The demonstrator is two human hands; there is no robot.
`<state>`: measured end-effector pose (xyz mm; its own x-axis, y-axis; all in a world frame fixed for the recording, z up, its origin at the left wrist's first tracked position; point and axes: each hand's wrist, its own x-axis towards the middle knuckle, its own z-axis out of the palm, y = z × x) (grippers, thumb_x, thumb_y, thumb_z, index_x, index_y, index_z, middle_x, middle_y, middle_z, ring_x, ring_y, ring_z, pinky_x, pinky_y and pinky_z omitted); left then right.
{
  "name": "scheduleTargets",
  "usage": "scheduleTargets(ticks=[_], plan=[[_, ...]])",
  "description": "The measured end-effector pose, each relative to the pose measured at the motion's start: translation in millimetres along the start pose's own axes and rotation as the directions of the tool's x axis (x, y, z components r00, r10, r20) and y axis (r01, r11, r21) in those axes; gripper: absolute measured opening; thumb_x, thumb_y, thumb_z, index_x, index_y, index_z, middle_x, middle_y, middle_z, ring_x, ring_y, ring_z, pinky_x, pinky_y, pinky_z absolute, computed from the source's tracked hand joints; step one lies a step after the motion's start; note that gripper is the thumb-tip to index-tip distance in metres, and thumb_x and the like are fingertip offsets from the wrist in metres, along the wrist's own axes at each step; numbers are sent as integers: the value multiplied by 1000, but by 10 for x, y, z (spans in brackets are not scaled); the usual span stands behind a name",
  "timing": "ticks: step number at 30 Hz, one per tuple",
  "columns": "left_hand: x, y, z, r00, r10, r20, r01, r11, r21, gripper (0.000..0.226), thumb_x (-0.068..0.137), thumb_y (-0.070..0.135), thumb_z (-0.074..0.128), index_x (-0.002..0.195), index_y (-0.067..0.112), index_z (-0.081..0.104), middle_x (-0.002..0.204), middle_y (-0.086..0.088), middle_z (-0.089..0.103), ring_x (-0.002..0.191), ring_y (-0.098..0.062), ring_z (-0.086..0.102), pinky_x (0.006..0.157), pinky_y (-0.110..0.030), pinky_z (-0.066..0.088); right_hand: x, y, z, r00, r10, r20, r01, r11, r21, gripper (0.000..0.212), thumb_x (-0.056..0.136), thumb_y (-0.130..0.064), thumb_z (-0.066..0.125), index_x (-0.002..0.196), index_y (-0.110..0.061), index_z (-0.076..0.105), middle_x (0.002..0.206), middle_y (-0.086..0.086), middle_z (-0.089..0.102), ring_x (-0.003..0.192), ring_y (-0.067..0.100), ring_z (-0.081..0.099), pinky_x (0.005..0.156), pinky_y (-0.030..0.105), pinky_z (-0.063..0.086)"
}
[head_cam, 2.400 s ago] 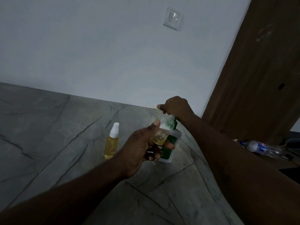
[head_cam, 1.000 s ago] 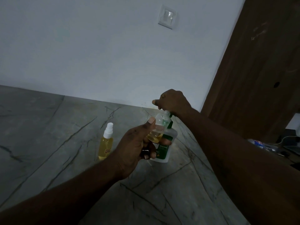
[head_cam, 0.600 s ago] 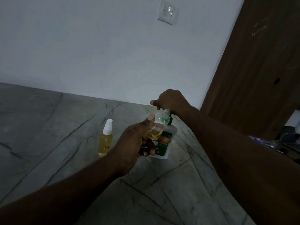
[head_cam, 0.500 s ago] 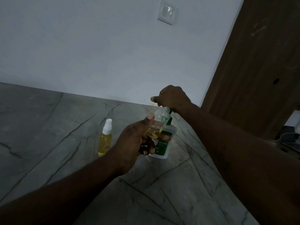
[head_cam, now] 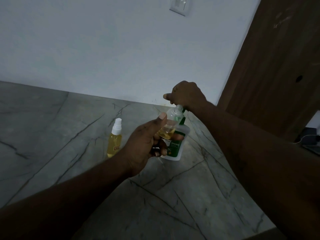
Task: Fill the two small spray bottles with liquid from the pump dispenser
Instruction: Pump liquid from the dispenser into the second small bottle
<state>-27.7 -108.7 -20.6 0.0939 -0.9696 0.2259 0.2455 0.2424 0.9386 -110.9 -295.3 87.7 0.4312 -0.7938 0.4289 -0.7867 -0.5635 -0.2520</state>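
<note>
Head camera, looking down along both forearms at a grey marble-patterned desk (head_cam: 52, 132) against a pale wall, in dim light.

The left hand (head_cam: 147, 144) grasps a small, uncapped spray bottle (head_cam: 170, 123), thumb along its side, tilted so its open neck sits just under the right hand. Yellow liquid fills only its lower part. Whether the lower fingers also pinch the removed sprayer cannot be told.

The right hand (head_cam: 186, 95) is clenched over the top of the pump dispenser (head_cam: 176, 146), a white bottle with a green label that stands on the desk behind the left hand. Its green pump neck shows beside the small bottle's mouth.

Compared with half a second ago, the right hand sits a little higher, which suggests the pump head is up between strokes. The liquid level looks about the same.

A second spray bottle (head_cam: 115, 139) stands capped and upright on the desk to the left, well apart from both hands, nearly full of yellow liquid.

Judged from this, one bottle is done and the held one needs more strokes before capping.
</note>
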Motion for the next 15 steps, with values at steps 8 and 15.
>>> scheduleTargets(ticks=[8,15], plan=[[-22,-8,0,999,-41,3,40,997,60,53,98,59,44,122,19,69,107,-11,78,58,-18,52,57,-25,40,-22,56,104,994,8,107,-11,999,31,49,84,-62,67,69,-16,75,56,-10,61,53,8,56,57,26,42],[-22,25,10,998,-50,33,51,999,-18,62,85,64,48,127,21,66,114,-14,76,62,-18,53,63,-28,43,54,37,26,998,-32,54,34,999,-37,54,82,-61,67,73,-9,75,70,4,71,61,15,63,67,31,55]])
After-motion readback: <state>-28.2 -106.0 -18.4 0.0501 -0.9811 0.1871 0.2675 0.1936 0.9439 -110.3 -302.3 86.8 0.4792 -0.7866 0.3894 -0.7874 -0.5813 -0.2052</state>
